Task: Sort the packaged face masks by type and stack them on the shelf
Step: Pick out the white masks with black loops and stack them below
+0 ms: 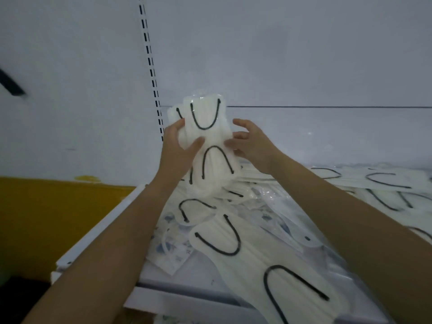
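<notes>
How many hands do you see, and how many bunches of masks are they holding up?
Hands: 2 (left hand, right hand)
Mask bundle held up: 1
Total: 3
The loose masks on the shelf overlap too much to count.

Mask bundle (207, 141): white, black loops, clear-wrapped, upright above the shelf (98, 230).
Loose masks (217, 237): same kind, lying scattered on it.
</notes>
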Action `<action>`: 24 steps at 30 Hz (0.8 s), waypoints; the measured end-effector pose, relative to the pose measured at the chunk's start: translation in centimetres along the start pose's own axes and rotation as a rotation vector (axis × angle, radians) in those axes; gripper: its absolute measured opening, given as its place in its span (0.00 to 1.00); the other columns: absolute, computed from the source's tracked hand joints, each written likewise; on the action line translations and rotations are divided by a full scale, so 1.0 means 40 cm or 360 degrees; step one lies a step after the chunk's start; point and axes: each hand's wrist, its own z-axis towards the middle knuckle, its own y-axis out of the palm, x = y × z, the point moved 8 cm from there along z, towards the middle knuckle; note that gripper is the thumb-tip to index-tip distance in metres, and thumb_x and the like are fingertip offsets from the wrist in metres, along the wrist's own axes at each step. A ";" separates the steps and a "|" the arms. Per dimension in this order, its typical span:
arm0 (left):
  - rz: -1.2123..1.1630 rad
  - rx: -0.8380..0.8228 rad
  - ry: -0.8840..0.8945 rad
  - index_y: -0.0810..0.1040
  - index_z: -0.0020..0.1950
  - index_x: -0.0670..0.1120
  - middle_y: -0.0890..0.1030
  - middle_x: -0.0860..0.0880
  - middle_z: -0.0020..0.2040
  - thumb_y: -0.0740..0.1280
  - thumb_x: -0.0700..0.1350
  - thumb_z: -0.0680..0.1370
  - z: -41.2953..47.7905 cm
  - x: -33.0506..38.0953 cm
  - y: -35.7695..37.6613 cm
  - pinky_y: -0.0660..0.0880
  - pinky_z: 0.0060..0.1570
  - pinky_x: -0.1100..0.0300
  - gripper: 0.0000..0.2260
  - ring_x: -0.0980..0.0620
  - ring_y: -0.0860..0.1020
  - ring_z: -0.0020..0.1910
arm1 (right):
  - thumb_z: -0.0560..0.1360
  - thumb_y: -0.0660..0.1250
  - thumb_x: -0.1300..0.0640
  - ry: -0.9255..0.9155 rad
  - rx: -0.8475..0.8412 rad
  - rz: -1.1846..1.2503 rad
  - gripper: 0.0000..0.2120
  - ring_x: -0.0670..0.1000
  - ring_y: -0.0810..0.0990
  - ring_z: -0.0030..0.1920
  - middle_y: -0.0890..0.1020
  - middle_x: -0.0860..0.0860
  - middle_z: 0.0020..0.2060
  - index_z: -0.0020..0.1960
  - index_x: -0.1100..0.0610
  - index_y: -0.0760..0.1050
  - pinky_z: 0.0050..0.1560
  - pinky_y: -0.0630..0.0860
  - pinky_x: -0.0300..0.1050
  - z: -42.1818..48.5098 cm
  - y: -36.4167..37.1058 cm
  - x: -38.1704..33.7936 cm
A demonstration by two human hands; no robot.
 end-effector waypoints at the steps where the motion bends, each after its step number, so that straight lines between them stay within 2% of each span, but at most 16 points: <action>1: 0.0062 -0.0014 0.0013 0.64 0.70 0.42 0.67 0.48 0.66 0.67 0.38 0.76 0.001 -0.007 0.002 0.63 0.65 0.63 0.24 0.53 0.66 0.66 | 0.75 0.65 0.65 0.0005 0.0008 -0.0003 0.26 0.51 0.78 0.45 0.77 0.55 0.48 0.70 0.58 0.60 0.51 0.77 0.43 0.000 0.002 0.002; 3: 0.0087 -0.0002 0.0027 0.62 0.71 0.41 0.66 0.46 0.68 0.63 0.33 0.74 0.001 -0.014 -0.003 0.62 0.65 0.67 0.26 0.51 0.65 0.67 | 0.78 0.62 0.62 -0.0047 0.0110 -0.0288 0.22 0.51 0.78 0.45 0.78 0.56 0.49 0.70 0.58 0.60 0.48 0.76 0.40 0.002 -0.025 0.006; 5: -0.0023 0.0062 0.0064 0.60 0.73 0.42 0.65 0.49 0.68 0.62 0.33 0.71 -0.003 -0.013 -0.017 0.61 0.60 0.77 0.30 0.56 0.64 0.66 | 0.79 0.58 0.60 -0.0111 0.0188 -0.0980 0.20 0.52 0.76 0.42 0.78 0.57 0.47 0.70 0.57 0.61 0.40 0.71 0.38 0.000 -0.071 0.026; 6: -0.0076 0.0099 0.0078 0.58 0.74 0.43 0.64 0.51 0.67 0.61 0.33 0.69 -0.004 -0.012 -0.025 0.60 0.58 0.79 0.33 0.59 0.63 0.65 | 0.79 0.58 0.59 -0.0053 0.0141 -0.1267 0.20 0.53 0.76 0.44 0.78 0.57 0.49 0.71 0.57 0.61 0.41 0.71 0.40 0.000 -0.091 0.052; 9: -0.0054 0.0230 0.0011 0.61 0.73 0.47 0.64 0.53 0.65 0.58 0.33 0.71 -0.005 -0.022 -0.050 0.61 0.57 0.76 0.30 0.61 0.63 0.61 | 0.77 0.61 0.55 0.0321 -0.0154 -0.1781 0.25 0.57 0.71 0.63 0.72 0.57 0.64 0.72 0.54 0.59 0.62 0.68 0.45 -0.002 -0.139 0.151; 10: -0.0024 0.0282 -0.0030 0.64 0.72 0.47 0.65 0.51 0.64 0.57 0.32 0.73 -0.004 -0.028 -0.059 0.62 0.53 0.78 0.28 0.60 0.65 0.59 | 0.76 0.62 0.53 0.0387 -0.0185 -0.1824 0.27 0.57 0.69 0.65 0.71 0.55 0.66 0.73 0.53 0.59 0.66 0.66 0.48 -0.002 -0.146 0.160; 12: 0.0006 0.0343 -0.0069 0.69 0.68 0.46 0.67 0.47 0.63 0.56 0.31 0.73 -0.003 -0.032 -0.068 0.63 0.45 0.83 0.24 0.58 0.67 0.55 | 0.74 0.65 0.52 0.0410 -0.0196 -0.1764 0.29 0.56 0.68 0.66 0.71 0.52 0.65 0.72 0.50 0.59 0.69 0.63 0.52 0.000 -0.148 0.151; 16: 0.0033 0.0394 -0.0091 0.69 0.68 0.44 0.67 0.47 0.62 0.56 0.32 0.74 -0.003 -0.037 -0.074 0.62 0.42 0.85 0.22 0.57 0.67 0.54 | 0.72 0.67 0.54 0.0368 -0.0197 -0.1660 0.29 0.56 0.68 0.65 0.75 0.51 0.57 0.71 0.49 0.62 0.67 0.65 0.52 0.001 -0.144 0.137; 18: 0.0032 0.0404 -0.0110 0.69 0.68 0.44 0.66 0.49 0.59 0.57 0.33 0.75 -0.004 -0.038 -0.076 0.64 0.46 0.82 0.22 0.57 0.67 0.54 | 0.73 0.67 0.55 0.0346 -0.0233 -0.1636 0.30 0.56 0.69 0.65 0.71 0.53 0.63 0.72 0.51 0.60 0.66 0.66 0.48 -0.001 -0.137 0.139; 20: 0.0020 0.0372 -0.0128 0.70 0.68 0.45 0.66 0.51 0.58 0.57 0.33 0.75 -0.006 -0.038 -0.072 0.66 0.54 0.72 0.21 0.56 0.69 0.54 | 0.75 0.65 0.54 0.0380 -0.0296 -0.1694 0.30 0.56 0.66 0.68 0.65 0.54 0.70 0.74 0.51 0.57 0.67 0.64 0.48 -0.003 -0.132 0.148; 24: -0.0006 0.0314 -0.0155 0.70 0.67 0.46 0.68 0.51 0.58 0.57 0.33 0.75 -0.006 -0.045 -0.061 0.68 0.60 0.64 0.22 0.57 0.69 0.55 | 0.72 0.66 0.52 0.0401 -0.0237 -0.1708 0.30 0.56 0.66 0.67 0.72 0.51 0.65 0.72 0.47 0.60 0.69 0.63 0.53 -0.006 -0.147 0.144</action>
